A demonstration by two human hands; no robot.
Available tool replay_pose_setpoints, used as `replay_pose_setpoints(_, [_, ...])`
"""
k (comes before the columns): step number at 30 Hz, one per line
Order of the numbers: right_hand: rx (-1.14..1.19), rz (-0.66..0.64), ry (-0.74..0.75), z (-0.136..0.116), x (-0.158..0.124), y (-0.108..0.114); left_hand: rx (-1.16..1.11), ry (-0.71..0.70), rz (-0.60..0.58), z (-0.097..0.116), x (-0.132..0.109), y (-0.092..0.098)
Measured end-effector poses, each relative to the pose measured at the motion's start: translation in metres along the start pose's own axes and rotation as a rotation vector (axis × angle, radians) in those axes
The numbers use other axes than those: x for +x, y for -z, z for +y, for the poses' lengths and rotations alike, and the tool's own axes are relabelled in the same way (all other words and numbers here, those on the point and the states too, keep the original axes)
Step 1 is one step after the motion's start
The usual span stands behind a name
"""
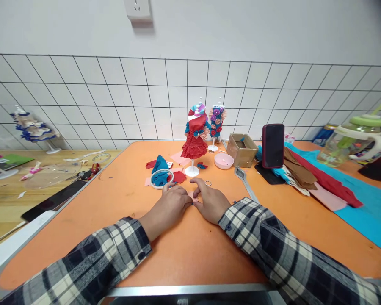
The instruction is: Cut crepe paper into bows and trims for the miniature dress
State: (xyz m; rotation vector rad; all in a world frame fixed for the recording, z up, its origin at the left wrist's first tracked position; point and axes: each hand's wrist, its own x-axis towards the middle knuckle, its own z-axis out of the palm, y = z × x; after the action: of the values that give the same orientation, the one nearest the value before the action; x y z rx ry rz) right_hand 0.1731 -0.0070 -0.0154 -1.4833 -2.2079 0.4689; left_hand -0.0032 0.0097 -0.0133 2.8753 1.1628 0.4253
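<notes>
My left hand (169, 207) and my right hand (212, 202) meet low over the middle of the orange table. Between them shows a small piece of pink crepe paper (193, 195), and the fingertips of both hands pinch it at its near edge. Part of the piece is hidden behind the fingers. Just beyond stands a mini dress form in a ruffled red paper dress (195, 142), with blue and pink flowers at the waist. Left of it, a white ring-shaped roll (151, 181) lies around crumpled blue paper (160, 169). A small ring (208, 183) rests by my right fingers.
Behind are a second dressed form (216, 120), a pink bowl (224, 161) and a cardboard box (241, 151). Grey-handled scissors (246, 183) lie right of my right hand. Farther right are an upright phone (272, 146), coloured paper sheets (333, 182) and a handled clear bottle (346, 146).
</notes>
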Motion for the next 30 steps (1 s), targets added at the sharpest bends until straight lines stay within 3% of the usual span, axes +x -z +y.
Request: replay_pose_setpoints(30, [-0.002, -0.038, -0.022, 0.0007, 0.0027, -0.0001, 0.015, 0.007, 0.015, 0.0025, -0.0021, 0.0025])
